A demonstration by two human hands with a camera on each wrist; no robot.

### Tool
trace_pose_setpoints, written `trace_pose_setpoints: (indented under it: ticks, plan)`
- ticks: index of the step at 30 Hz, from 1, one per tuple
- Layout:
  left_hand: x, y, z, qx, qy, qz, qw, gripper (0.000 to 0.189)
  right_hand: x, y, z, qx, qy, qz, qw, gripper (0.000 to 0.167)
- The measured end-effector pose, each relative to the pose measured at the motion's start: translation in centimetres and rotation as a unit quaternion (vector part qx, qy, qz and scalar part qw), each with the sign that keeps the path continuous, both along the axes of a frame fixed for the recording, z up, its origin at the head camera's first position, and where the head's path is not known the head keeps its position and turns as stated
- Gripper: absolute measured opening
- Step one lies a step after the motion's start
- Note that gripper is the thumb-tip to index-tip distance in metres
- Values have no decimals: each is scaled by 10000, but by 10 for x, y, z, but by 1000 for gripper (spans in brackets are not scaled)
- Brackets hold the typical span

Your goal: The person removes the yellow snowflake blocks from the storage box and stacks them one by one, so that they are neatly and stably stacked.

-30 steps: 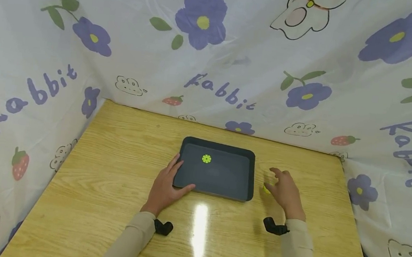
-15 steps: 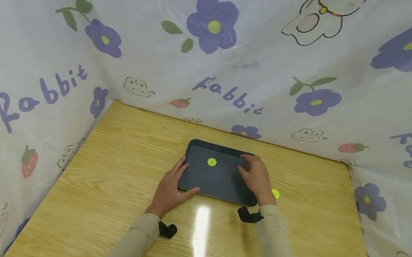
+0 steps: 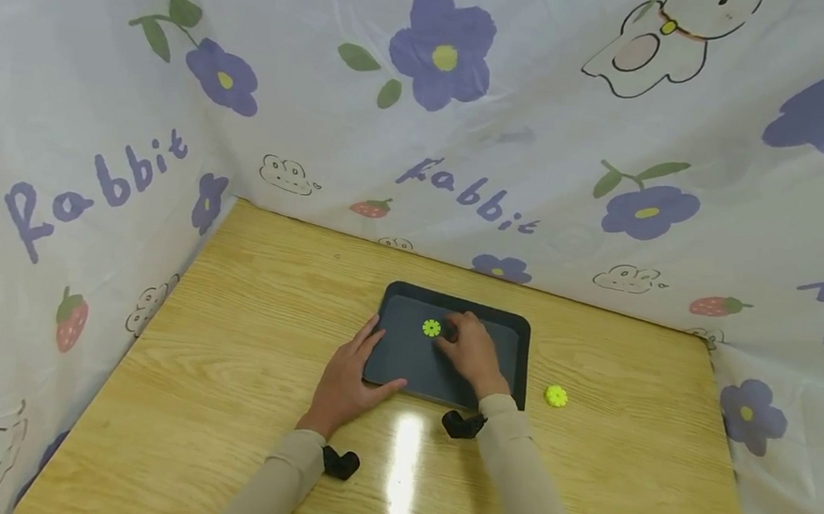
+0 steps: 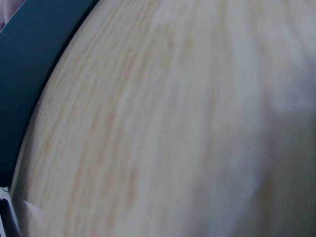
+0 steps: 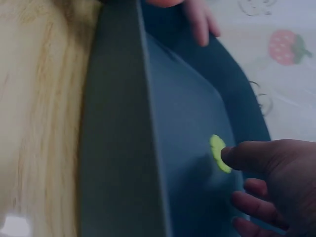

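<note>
A dark grey tray [image 3: 401,365] lies on the wooden table. My left hand [image 3: 346,384] rests at its left front corner, fingers spread along the left rim and thumb by the front rim. Inside the tray lies a flat, flower-shaped yellow-green disc [image 3: 431,328] with a small central hole. My right hand [image 3: 475,353] is over the tray just right of that disc, thumb and fingers apart. In the right wrist view, the thumb overlaps the disc [image 5: 217,150], while the other fingers bend below it. The left wrist view shows mostly wood and the tray's outer wall [image 4: 37,74].
Another yellow-green flower-shaped piece [image 3: 556,396], thicker-looking, sits on the table right of the tray. White cloth [image 3: 306,112] printed with flowers and rabbits hangs behind the table [image 3: 257,299] and along both sides.
My right hand has moved left from the yellow-green piece on the table to beside the disc inside the tray. The piece on the table is now uncovered. The left hand stays at the tray's corner.
</note>
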State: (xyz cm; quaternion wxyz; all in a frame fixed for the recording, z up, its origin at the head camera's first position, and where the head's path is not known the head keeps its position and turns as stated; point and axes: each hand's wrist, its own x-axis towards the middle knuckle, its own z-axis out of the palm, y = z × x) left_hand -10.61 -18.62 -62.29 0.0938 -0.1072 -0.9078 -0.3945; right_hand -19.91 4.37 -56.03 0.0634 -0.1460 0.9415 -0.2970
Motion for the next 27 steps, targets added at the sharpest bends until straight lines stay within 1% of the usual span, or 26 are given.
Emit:
trace_pose_setpoints:
  ticks: [2,5,8,12,17,21,27]
  plan:
    - [0,0,0,24,-11,0,10000,95,-2,-6,-3,54,-21,-13,10000,55]
    - [1,1,0,50,-77,-8,10000,95,-3,-13,-5,183,-190,-48,9996,63]
    - [2,1,1,35,-113,-2,9999,95,-3,-18,-7,266,-308,-73,9991,58]
    - [2,-1,2,29,-64,12,10000,94,-4,-20,-8,172,-365,-134,9991,47]
    - [1,-1,1,55,-58,24,10000,94,-3,-17,-7,125,-417,-128,9990,42]
    - [0,0,0,-9,-27,-2,10000,94,-1,-14,-6,217,-322,-11,9992,42]
    - [1,1,0,47,-61,4,10000,93,2,-8,-7,-11,-94,141,9999,37]
